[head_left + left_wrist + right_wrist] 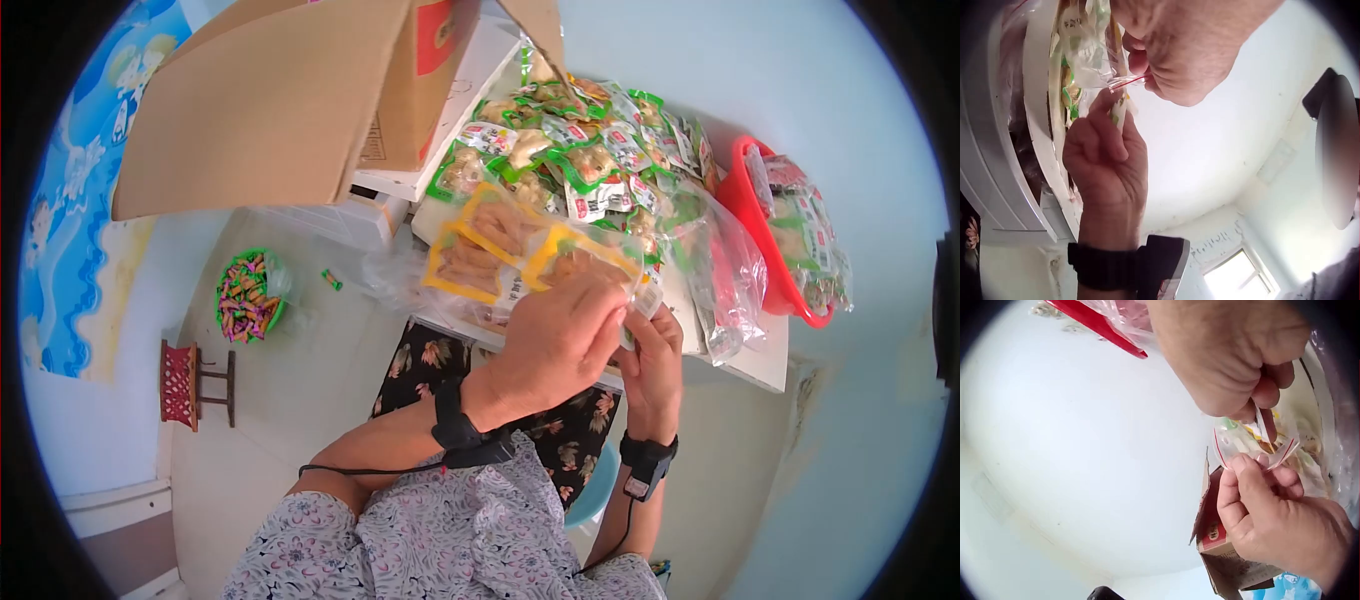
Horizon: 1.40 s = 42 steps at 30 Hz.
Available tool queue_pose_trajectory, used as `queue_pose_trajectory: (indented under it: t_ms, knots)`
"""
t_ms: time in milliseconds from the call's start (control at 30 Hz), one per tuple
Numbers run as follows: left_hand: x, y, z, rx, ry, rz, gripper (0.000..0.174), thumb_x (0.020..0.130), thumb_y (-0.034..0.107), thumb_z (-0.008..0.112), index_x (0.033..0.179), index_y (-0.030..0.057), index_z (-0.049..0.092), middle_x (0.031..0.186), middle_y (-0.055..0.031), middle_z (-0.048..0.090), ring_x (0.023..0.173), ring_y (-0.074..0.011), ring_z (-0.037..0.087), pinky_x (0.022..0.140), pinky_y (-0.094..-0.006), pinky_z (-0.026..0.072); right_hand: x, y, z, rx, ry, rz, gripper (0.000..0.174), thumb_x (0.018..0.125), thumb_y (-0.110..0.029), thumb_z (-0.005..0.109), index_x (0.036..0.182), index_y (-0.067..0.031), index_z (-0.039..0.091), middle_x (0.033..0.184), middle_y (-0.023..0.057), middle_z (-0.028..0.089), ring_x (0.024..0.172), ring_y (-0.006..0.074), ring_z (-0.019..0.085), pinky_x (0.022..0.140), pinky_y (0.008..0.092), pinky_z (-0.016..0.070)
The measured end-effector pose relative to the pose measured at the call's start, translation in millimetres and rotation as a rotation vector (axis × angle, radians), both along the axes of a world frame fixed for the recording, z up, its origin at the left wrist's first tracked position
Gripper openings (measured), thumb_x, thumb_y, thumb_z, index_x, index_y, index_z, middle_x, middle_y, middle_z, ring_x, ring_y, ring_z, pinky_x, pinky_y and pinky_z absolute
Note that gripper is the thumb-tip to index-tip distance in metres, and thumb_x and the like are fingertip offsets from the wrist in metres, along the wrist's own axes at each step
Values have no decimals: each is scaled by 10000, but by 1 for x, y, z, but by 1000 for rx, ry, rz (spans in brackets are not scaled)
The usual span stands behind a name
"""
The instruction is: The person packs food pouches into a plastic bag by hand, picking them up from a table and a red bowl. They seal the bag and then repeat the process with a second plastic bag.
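My left hand [560,335] pinches the rim of a clear zip bag [1225,445] with a red line along its mouth. The bag's mouth gapes in the right wrist view. Close beside it, my right hand [655,365] pinches a small flat white packet [1262,424] at that mouth; the packet's far end is hidden. Yellow-edged food packs [468,262] with pale brown pieces lie just beyond the left hand, overlapped by clear plastic. Behind them, a heap of green-edged food packs [590,165] covers the white table.
An open cardboard box [260,110] stands at the left. At the table's right end are a red basket [760,225] of packs and a clear plastic bag [725,290]. A green basin [248,295] of wrapped sweets and a small stool [185,385] are on the floor.
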<state>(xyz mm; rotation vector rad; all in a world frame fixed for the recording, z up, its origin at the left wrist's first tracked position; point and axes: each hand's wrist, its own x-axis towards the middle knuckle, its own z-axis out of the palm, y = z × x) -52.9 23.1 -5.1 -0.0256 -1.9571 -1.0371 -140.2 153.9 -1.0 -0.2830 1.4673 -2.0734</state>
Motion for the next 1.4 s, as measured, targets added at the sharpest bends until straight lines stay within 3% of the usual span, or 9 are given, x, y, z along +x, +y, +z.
queue_pose_trajectory:
  t_ms: [333, 400, 500, 533, 600, 633, 900, 1167, 1400]
  knots:
    - [8, -5, 4, -22, 17, -95, 93, 932, 43, 649, 1015, 60, 610, 826, -96, 605, 700, -325, 639, 593, -426, 484, -30, -57, -3, 210, 389, 231, 234, 961, -30, 689, 1190, 19, 684, 1078, 83, 700, 859, 152, 658, 701, 304, 538]
    - [6, -2, 3, -52, 94, -145, 98, 926, 41, 648, 1014, 63, 610, 822, -94, 600, 696, -324, 637, 592, -420, 483, -38, -55, -12, 433, 1375, 162, 307, 917, -33, 707, 1219, 14, 682, 1169, 117, 665, 875, 178, 657, 719, 308, 537]
    - [0, -2, -14, 32, 82, -191, 114, 922, 45, 662, 1023, 66, 614, 822, -94, 598, 685, -317, 631, 580, -406, 476, -40, -56, -22, 364, 1585, 231, 434, 897, -91, 690, 1313, 18, 633, 1286, 175, 598, 908, 225, 674, 732, 307, 546]
    - [4, -6, -11, 37, 10, -188, 145, 922, 43, 674, 1056, 63, 624, 833, -89, 613, 678, -285, 629, 577, -389, 477, -39, -53, -27, 360, 1492, 246, 420, 930, -103, 668, 1327, 26, 617, 1253, 168, 616, 919, 226, 682, 733, 313, 552]
    - [7, -11, -14, 81, 21, -161, 181, 928, 38, 676, 1101, 57, 627, 861, -93, 619, 666, -263, 617, 581, -379, 482, -33, -61, 1, 243, 438, 336, 373, 1041, -154, 585, 1346, 60, 573, 1113, 146, 676, 980, 238, 726, 753, 325, 583]
    - [8, -14, -16, 104, 27, -150, 199, 932, 36, 677, 1124, 54, 628, 875, -95, 622, 661, -253, 611, 584, -374, 484, -26, -60, 0, 41, 177, 228, 367, 1085, -216, 540, 1314, 67, 593, 1090, 153, 714, 984, 238, 747, 764, 316, 591]
    - [12, -32, -33, 64, -172, -89, 313, 940, -4, 647, 1250, 3, 605, 981, -102, 647, 740, -227, 633, 638, -329, 523, -9, 9, 1, 435, 517, -272, 548, 1069, -347, 578, 1447, 46, 525, 1280, 196, 690, 1113, 231, 695, 805, 320, 544]
    - [12, -28, -41, -33, -208, -59, 355, 902, -51, 658, 1248, 10, 607, 967, -117, 645, 836, -271, 675, 686, -365, 564, 14, -26, -25, 475, 622, -117, 812, 972, -370, 722, 1581, 17, 350, 1029, 112, 694, 851, 144, 632, 722, 303, 517]
    - [16, -27, -43, -8, -218, -76, 399, 877, -69, 678, 1258, 26, 608, 996, -121, 660, 863, -266, 682, 705, -350, 568, -13, -44, -37, 304, 716, -258, 617, 946, 28, 679, 1516, 39, 442, 828, 29, 653, 755, 81, 584, 654, 242, 470]
